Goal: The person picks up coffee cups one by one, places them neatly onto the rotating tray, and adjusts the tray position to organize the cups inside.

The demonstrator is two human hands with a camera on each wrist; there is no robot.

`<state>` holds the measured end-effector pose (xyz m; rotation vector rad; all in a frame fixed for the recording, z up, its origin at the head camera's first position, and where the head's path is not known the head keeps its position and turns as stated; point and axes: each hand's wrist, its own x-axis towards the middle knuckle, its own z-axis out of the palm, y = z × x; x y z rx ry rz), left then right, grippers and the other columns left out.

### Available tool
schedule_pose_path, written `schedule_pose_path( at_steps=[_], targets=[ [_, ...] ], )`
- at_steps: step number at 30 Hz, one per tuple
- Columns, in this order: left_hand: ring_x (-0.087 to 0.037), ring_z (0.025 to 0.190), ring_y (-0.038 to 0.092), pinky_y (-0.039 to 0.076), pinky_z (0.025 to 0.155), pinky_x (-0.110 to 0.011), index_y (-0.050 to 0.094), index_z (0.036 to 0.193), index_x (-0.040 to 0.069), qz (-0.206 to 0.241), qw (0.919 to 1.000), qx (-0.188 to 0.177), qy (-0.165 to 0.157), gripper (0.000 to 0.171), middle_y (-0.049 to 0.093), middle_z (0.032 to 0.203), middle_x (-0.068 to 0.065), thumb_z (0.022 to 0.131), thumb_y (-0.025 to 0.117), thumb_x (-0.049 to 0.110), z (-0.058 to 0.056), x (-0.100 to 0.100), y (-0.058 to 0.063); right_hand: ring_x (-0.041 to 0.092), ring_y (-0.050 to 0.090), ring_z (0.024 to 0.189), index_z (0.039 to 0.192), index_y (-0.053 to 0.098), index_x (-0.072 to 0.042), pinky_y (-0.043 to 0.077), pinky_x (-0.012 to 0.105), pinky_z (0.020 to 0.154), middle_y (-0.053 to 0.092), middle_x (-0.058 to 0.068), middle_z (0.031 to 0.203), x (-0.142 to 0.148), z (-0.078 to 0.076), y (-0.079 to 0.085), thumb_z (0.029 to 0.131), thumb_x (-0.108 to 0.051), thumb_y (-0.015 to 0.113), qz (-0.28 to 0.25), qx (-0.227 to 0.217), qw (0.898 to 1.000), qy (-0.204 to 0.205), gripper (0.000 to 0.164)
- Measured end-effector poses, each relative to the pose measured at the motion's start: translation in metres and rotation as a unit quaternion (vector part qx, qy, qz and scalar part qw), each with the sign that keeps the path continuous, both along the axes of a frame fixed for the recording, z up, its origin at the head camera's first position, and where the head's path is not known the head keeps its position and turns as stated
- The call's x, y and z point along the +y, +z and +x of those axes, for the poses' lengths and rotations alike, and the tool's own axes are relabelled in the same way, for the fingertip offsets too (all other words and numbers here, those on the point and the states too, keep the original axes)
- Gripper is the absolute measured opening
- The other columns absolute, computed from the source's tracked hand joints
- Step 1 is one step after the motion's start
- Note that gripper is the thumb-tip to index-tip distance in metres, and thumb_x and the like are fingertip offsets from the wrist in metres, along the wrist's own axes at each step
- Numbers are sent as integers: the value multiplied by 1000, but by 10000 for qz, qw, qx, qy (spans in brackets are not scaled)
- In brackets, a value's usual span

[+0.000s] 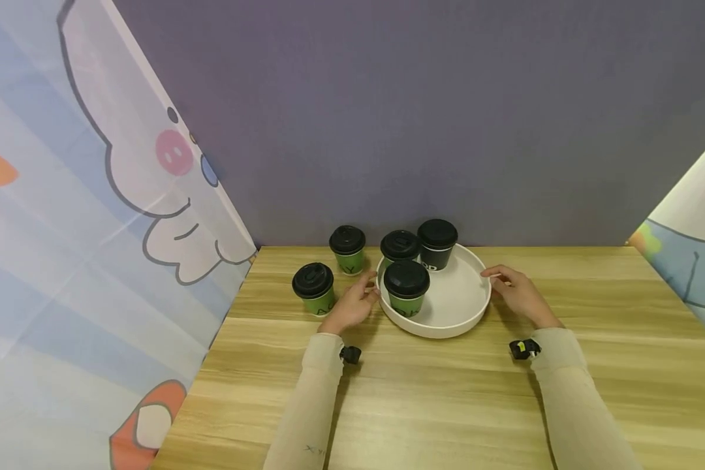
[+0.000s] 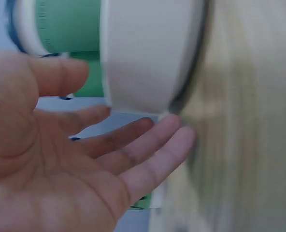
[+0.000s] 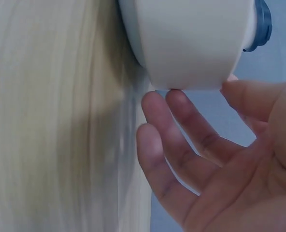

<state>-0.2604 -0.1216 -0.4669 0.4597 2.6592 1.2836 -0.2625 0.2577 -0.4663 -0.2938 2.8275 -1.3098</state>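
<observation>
A round white tray [image 1: 455,300] with a raised rim rests on the wooden table. Three black-lidded paper cups stand in its left part: a green cup [image 1: 407,290] in front, another lidded cup [image 1: 400,246] behind it, and a dark cup [image 1: 437,245] at the back. My left hand [image 1: 355,305] is at the tray's left side, fingers loosely extended and fingertips by the wall; its thumb is apart from the rim in the left wrist view. On the right, my right hand [image 1: 518,295] pinches the rim between thumb and index finger, other fingertips [image 3: 155,104] near the outer wall.
Two more green cups with black lids stand left of the tray, one nearer [image 1: 315,290] beside my left wrist and one farther back [image 1: 348,250]. A grey panel [image 1: 446,124] rises behind the table [image 1: 435,405]. A cartoon-printed curtain [image 1: 94,261] hangs at the left.
</observation>
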Motion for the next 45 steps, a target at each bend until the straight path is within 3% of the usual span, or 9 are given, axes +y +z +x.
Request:
schedule_pose_path(
  at_steps=[8,13,17,26,31,35,36,40,45],
  targets=[
    [-34,132,58,48,107,-50,40,157,12,-230,9992,269,-175,48,52,152,-18,110,45,20,8,-2,23,21,69,95,135,57,7,58,31,73,56,34,127,9,2,3,109,-14,48,-620,-662,9954,312,34],
    [-35,128,60,52,103,-50,46,154,12,-128,9989,435,96,45,58,146,-18,109,47,18,14,-6,35,18,67,97,137,56,4,58,31,76,55,29,128,12,5,4,109,-18,51,-769,-1009,9915,293,37],
    [-31,123,64,54,100,-47,52,149,11,116,9951,932,309,41,62,142,-15,109,50,17,20,-10,46,19,67,96,136,57,4,58,32,78,58,23,124,14,6,5,107,-20,55,-844,-1150,9894,288,38],
    [-25,111,70,58,97,-41,65,134,9,868,9624,2462,752,31,72,123,-10,105,58,11,26,-25,66,21,66,101,144,54,0,58,33,80,57,26,132,15,7,6,101,-15,62,-891,-1332,9867,284,46],
    [-27,104,71,53,102,-49,69,129,9,684,9397,3060,1362,30,71,125,-12,100,64,7,25,-41,68,27,66,105,149,47,-1,57,35,83,50,32,141,17,8,8,101,-18,64,-837,-1319,9866,482,54],
    [-32,120,62,44,111,-57,66,133,9,201,9484,2715,1624,37,63,135,-16,97,70,11,23,-58,66,30,64,109,150,45,-2,56,37,86,48,32,142,17,8,9,101,-23,66,-765,-1327,9865,586,58],
    [-38,134,52,42,112,-58,64,136,10,80,9533,2529,1648,40,60,137,-16,97,71,13,23,-62,65,30,64,110,150,44,-2,56,38,86,48,33,142,17,8,9,101,-23,67,-759,-1324,9864,608,58],
    [-42,141,40,37,114,-63,55,145,13,-399,9669,1874,1682,55,48,146,-20,94,74,22,24,-77,62,33,60,115,151,42,-3,57,39,86,44,33,145,18,8,9,100,-23,68,-788,-1386,9848,692,60],
    [-43,145,34,35,115,-65,47,152,15,-694,9735,1406,1662,71,38,155,-21,91,78,30,24,-87,58,34,60,117,151,38,-2,58,40,86,41,35,147,17,9,9,100,-24,67,-920,-1447,9816,840,63]
  ],
)
